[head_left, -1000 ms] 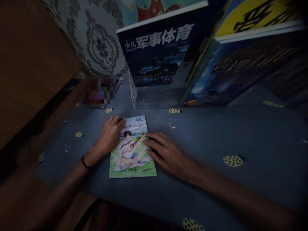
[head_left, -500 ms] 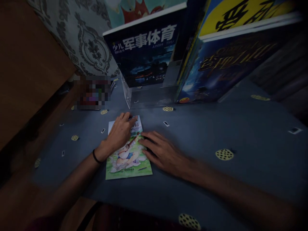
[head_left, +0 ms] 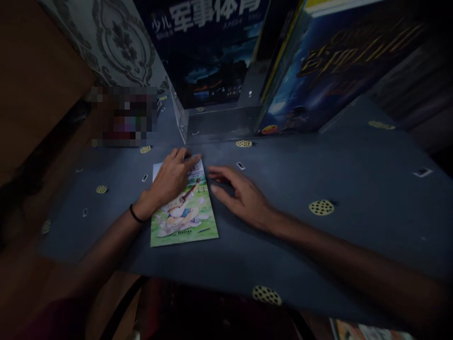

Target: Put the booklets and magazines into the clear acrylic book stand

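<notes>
The left hand (head_left: 173, 174) is lying over the upper cover, fingers loosely spread, pinching nothing. Beneath it, the guitar-player paperback (head_left: 193, 212) is resting flat on the pineapple-print tablecloth (head_left: 276, 257). Beyond both hands, a clear acrylic bookstand (head_left: 219, 125) is holding upright books. The right hand (head_left: 244, 193) is curving open beside the paperback's right edge; its contact with the cloth is not showing clearly. Uneven left-hand pressure could be skewing the paperback, with nothing visibly bracing its right edge.

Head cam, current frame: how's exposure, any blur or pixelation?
Head view: dim throughout, corners near black; booklet among the brightest areas; right forearm sinks into darkness toward the corner; gold title on the blue book looks soft; coarse pixel blocks mask something beyond the left hand.
</notes>
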Tool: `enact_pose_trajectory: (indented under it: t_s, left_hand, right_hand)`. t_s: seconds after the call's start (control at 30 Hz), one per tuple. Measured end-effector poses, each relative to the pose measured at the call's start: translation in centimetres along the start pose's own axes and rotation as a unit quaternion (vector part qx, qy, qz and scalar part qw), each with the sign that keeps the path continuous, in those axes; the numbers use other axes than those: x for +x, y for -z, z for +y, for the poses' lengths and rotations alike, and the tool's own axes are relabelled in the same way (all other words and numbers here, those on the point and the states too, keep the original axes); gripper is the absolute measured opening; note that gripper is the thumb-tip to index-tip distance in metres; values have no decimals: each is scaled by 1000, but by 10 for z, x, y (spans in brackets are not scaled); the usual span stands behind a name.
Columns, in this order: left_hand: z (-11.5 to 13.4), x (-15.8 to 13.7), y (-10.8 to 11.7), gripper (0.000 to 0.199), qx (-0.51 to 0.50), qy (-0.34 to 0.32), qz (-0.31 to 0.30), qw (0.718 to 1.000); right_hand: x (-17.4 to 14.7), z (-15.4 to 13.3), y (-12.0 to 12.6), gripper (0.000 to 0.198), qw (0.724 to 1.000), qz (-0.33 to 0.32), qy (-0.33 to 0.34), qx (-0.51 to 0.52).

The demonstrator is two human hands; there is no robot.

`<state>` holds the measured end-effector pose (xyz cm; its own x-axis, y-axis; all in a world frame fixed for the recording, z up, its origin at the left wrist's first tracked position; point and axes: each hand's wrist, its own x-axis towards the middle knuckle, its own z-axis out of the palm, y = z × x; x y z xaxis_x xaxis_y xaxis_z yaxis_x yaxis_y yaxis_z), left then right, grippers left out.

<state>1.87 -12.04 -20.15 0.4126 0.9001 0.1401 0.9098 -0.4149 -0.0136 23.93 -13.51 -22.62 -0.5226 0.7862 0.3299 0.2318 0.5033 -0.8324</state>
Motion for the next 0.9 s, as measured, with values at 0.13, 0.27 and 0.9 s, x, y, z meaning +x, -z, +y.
enact_pose_trajectory:
  t_s: [0.13,0.27,0.9]
  left_hand:
    - [2,-5,3,58,0,-4,-21,1000]
    - [4,-11,8,51,4,-19,-46,999]
    - [45,-62,8,45,-48,-74,-9,996]
  right_hand:
    - [1,5,1,40,995,30,-42,80]
    - [0,6,2,43,995,17,-53,82]
    - [30,20,3,49,991,-50,58,-114]
